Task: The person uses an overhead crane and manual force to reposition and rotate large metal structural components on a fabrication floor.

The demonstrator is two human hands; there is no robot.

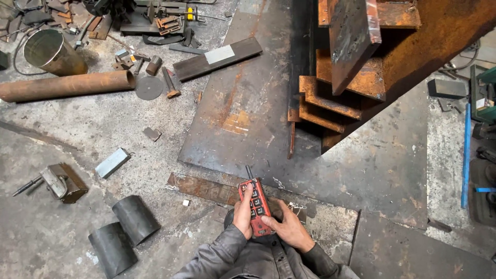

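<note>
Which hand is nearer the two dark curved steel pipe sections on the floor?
Left. The left hand grips the red remote on the side toward the pipe sections; the right hand sits beyond the remote, farther away.

left hand (243,214): bare, no glove, no ring or watch visible | right hand (289,230): bare, no glove | sleeves: long, grey work fabric, creased, ending in plain cuffs just behind each wrist | jacket front between the forearms: same grey cloth, dark buttons down a placket, fold of a collar below the hands

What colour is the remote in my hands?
Red, with dark buttons; the remote shows best in the head view.
</note>
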